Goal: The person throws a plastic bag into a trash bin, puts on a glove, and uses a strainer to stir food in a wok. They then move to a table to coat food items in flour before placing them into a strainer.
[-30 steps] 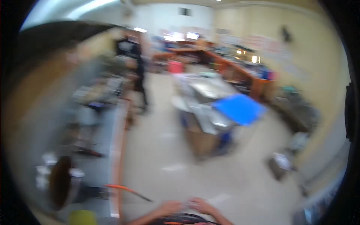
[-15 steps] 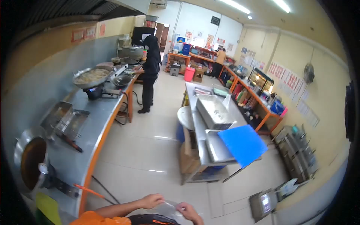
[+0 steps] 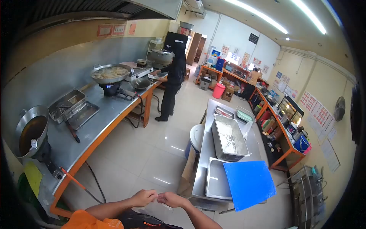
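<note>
My left hand (image 3: 144, 198) and my right hand (image 3: 171, 199) meet low in the view, in front of my body, fingertips almost touching. The left fingers are curled into a pinch. On the right, the fingers are bent and pressed together. Thin clear plastic (image 3: 151, 209) hangs faintly around and below them; its shape is hard to make out. Ahead and to the right is a steel table with a blue board (image 3: 249, 185) lying partly over a shallow metal tray (image 3: 218, 179).
A deep metal pan (image 3: 230, 137) of white powder stands on the steel table (image 3: 200, 168). Along the left counter (image 3: 101, 118) are a wok of dark oil (image 3: 32, 131), metal trays (image 3: 85, 114) and a bubbling wok (image 3: 110, 73). A person in black (image 3: 173, 80) works there.
My view has swung left and tilted, so the room appears shifted right. My hands have come closer together, and the clear plastic stretched between them earlier shows less now.
</note>
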`<act>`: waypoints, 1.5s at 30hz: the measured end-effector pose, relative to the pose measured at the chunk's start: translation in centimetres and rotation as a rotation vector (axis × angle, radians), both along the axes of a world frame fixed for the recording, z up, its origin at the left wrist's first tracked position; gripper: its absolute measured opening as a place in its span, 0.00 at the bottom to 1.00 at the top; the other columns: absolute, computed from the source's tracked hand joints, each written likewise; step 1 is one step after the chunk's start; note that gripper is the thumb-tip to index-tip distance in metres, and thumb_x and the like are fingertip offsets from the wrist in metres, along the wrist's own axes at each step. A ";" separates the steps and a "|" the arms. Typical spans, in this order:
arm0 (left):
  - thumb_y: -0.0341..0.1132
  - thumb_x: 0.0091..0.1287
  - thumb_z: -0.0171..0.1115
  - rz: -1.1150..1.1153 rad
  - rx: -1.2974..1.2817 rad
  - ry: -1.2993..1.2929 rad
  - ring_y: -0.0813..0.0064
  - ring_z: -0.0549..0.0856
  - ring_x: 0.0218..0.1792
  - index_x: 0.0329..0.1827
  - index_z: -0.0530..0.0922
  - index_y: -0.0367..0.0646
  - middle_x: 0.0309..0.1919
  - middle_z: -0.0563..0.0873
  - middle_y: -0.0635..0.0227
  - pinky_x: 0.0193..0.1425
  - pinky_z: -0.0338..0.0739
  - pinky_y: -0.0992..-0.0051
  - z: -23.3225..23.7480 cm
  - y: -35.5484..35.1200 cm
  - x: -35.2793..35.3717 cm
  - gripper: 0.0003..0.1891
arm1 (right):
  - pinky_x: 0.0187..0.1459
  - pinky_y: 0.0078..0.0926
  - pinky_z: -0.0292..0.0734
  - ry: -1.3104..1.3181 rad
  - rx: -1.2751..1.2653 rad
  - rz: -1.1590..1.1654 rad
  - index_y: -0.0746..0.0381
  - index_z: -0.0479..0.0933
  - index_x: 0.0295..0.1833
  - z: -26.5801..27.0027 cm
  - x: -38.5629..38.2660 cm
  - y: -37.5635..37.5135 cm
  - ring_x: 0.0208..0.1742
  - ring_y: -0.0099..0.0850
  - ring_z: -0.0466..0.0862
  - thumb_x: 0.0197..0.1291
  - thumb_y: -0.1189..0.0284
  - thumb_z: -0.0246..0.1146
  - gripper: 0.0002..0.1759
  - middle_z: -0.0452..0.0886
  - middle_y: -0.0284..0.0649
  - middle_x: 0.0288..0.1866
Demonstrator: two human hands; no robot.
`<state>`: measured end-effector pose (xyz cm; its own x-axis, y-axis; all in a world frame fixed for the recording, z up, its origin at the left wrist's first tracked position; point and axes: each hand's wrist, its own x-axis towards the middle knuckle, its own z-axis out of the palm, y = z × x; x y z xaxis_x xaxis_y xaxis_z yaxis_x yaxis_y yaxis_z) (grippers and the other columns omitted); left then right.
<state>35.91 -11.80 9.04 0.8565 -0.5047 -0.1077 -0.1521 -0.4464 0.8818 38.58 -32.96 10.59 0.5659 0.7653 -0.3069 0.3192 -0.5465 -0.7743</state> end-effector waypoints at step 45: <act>0.43 0.65 0.59 0.503 -0.152 -0.055 0.69 0.80 0.26 0.35 0.78 0.39 0.24 0.82 0.61 0.32 0.73 0.69 1.3 1.8 27.5 0.14 | 0.33 0.21 0.73 0.899 0.649 -0.390 0.60 0.71 0.34 -3.1 32.2 7.3 0.30 0.24 0.76 0.67 0.71 0.54 0.07 0.76 0.34 0.29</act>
